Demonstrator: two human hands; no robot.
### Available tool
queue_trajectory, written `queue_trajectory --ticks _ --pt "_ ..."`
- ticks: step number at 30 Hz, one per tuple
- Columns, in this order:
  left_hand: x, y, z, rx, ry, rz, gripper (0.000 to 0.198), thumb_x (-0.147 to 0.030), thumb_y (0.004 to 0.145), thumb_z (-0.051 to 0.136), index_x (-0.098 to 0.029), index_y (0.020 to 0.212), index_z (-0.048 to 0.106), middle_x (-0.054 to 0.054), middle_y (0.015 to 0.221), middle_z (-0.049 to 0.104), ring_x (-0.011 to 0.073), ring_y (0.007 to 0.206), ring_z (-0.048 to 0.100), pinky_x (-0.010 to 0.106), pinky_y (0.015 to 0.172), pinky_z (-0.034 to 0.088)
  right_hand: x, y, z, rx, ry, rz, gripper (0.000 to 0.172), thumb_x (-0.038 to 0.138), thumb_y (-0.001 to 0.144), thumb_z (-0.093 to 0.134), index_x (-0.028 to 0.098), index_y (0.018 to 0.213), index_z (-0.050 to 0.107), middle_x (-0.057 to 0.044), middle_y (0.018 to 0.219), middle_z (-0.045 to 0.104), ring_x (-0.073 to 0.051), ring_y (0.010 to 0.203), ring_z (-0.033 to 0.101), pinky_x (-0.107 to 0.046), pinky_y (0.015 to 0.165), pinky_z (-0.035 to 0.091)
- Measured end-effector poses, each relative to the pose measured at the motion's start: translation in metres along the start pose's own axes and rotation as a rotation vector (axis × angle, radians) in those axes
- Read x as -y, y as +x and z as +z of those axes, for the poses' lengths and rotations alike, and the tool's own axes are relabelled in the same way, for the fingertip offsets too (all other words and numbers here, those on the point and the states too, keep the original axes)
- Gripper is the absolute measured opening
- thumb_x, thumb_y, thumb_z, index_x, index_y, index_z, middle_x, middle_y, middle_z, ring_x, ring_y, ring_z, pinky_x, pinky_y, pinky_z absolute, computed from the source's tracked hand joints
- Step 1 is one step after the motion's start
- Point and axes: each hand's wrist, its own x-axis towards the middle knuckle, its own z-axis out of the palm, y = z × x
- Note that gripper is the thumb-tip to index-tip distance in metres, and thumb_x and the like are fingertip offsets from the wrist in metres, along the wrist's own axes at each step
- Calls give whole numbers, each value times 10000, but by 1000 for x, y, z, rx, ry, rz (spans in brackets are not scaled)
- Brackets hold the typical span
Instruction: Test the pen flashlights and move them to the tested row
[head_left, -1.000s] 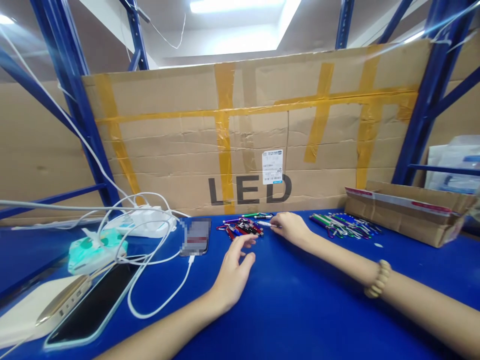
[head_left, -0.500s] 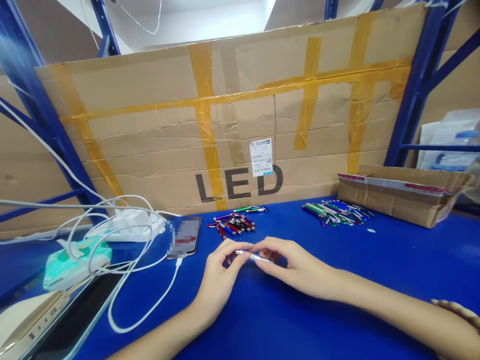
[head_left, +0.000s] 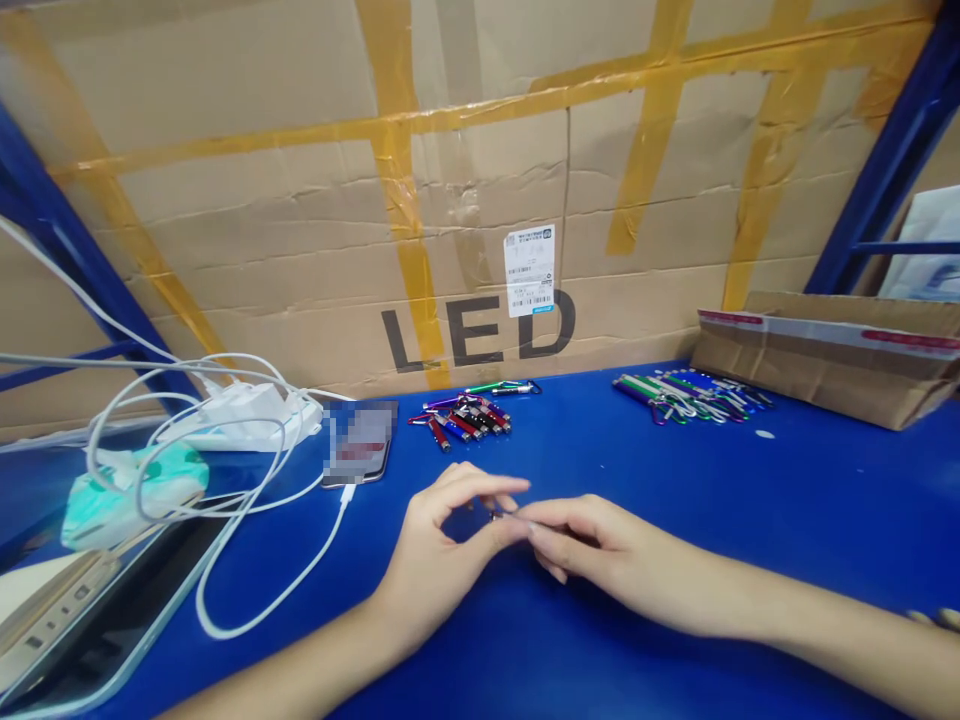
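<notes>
My left hand (head_left: 450, 540) and my right hand (head_left: 600, 550) meet over the blue table, fingertips touching. Between them is a small silvery pen-like piece (head_left: 541, 520), mostly hidden by the fingers. The right thumb and fingers pinch it. My left thumb and a fingertip close on its left end, while the left index finger stretches out above. Beyond my hands lies a pile of small red, blue and black metal torches (head_left: 480, 418) with clips. Farther right is another pile of green, silver and blue ones (head_left: 690, 395) with carabiner clips.
A phone (head_left: 360, 443) on a white cable (head_left: 330, 560) lies left of the piles. Tangled cables, a power strip (head_left: 300, 425), a teal tissue pack (head_left: 135, 490) and a tablet (head_left: 142, 610) fill the left side. An open cardboard box (head_left: 817, 370) stands at the back right, before a large cardboard sheet (head_left: 315, 260).
The view has tipped down and moved closer. The silvery piece, plainly visible earlier, is now mostly covered. My left index finger has straightened, and my right fingers have closed more tightly.
</notes>
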Motion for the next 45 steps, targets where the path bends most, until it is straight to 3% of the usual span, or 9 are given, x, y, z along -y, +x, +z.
queue_trajectory --ticks 3,5,12,23,30,37,45 --pt "0 -2 -3 36 -151 0 432 -450 866 428 -208 1177 604 64 1017 643 225 939 526 345 819 367 -1 -3 7 -69 -127 -65 320 343 984 375 184 1003 652 -27 837 665 -163 759 601 -261 724 463" --pt "0 -2 -4 42 -256 -17 531 -460 849 298 -155 1220 525 99 1085 610 255 982 501 374 829 346 -1 -7 10 -101 -198 -120 319 320 988 373 197 1124 634 -56 1035 696 -196 935 637 -303 857 466" --pt "-1 -2 -2 42 -275 -40 543 -453 803 268 -113 1170 479 118 1063 558 276 981 473 397 823 327 -1 -11 11 -125 -264 -138 339 302 1001 355 211 1253 563 -60 1239 637 -190 1123 598 -323 982 460" --pt "-2 -2 0 29 -234 -18 490 -437 836 260 -143 1159 483 107 1048 552 271 979 467 392 817 337 1 -10 9 -98 -297 -178 350 316 1008 332 190 1174 614 -73 1196 669 -201 1057 640 -310 911 508" --pt "-4 -4 -1 60 -279 46 549 -494 775 307 -138 1148 494 111 1060 563 291 984 482 408 830 324 4 -10 9 -115 -295 -203 372 325 1010 317 189 1187 615 -74 1191 679 -202 1051 650 -308 906 512" --pt "-5 -4 2 58 -328 50 557 -474 806 304 -143 1212 494 137 1264 556 345 1217 435 424 912 304 1 -9 10 -97 -295 -180 365 324 1010 316 201 1184 612 -71 1193 674 -214 1066 641 -332 912 509" --pt "-2 -2 0 52 -262 25 554 -463 830 243 -146 1214 485 137 1271 550 331 1213 447 423 923 307 -4 -7 10 -48 -280 -171 318 281 1004 355 221 1217 584 -62 1159 656 -197 1065 607 -353 958 462"
